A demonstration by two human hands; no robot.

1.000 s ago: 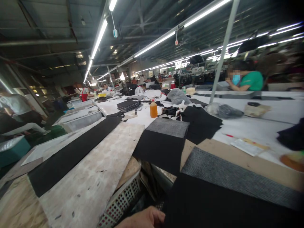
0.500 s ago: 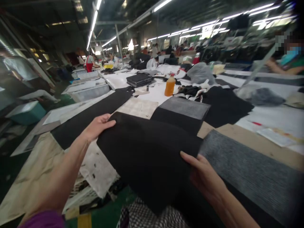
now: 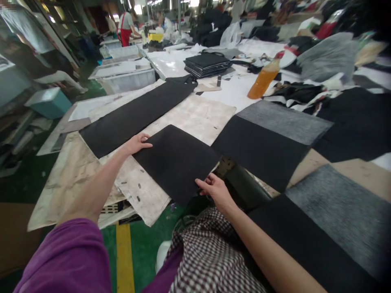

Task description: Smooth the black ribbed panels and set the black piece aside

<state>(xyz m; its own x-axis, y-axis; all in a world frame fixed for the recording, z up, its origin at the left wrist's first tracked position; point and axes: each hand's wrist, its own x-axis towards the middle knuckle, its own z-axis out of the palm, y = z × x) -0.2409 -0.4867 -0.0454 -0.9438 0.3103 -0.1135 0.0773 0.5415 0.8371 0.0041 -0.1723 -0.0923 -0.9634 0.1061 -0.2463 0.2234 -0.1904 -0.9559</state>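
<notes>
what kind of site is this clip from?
Most likely a garment or textile cutting floor. Long work tables carry a stack of cut black pieces and fabric panels; both hands, left hand and right hand, lay a black fabric piece flat.

- L arm: stretched fwd from lower-left of view, purple sleeve at upper arm, forearm bare, elbow nearly straight.
- Left hand (image 3: 138, 143): palm down, wrist flat, fingers pointing right, lightly curled, thumb tucked under; not a closed fist.
- R arm: comes in from lower-right, forearm bare, angled up and left twd centre.
- Right hand (image 3: 213, 188): back of hand up, knuckles bent, fingers curled in a pinch w/ thumb, closed at fingertips.
- Hands well apart, L further fwd than R.
</notes>
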